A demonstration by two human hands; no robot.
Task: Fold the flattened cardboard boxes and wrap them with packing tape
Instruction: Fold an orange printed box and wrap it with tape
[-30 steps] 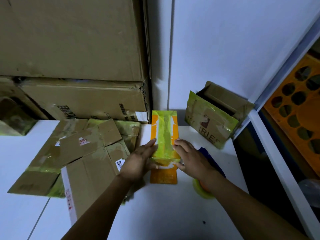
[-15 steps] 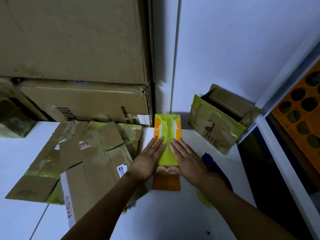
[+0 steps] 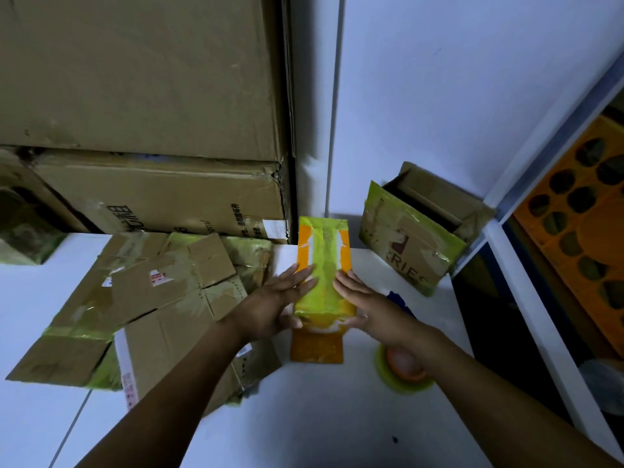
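A narrow orange cardboard box (image 3: 344,246) stands on the white table (image 3: 320,427), with a strip of green packing tape (image 3: 322,265) running along its top. My left hand (image 3: 273,307) lies on the box's left side with straight fingers flat on the tape. My right hand (image 3: 369,305) mirrors it on the right side. Both thumbs touch the near end, above an orange flap (image 3: 317,347) that hangs open. A green tape roll with an orange core (image 3: 405,371) lies under my right forearm, partly hidden.
Several flattened cardboard boxes (image 3: 152,298) are piled to the left. A folded box wrapped in green tape (image 3: 412,244) leans at the back right. Large cartons (image 3: 141,79) are stacked along the back. An orange perforated crate (image 3: 580,231) sits beyond the table's right edge.
My hands moved from the box's sides onto its taped top, then slid back toward the near end. The box has stayed in place.
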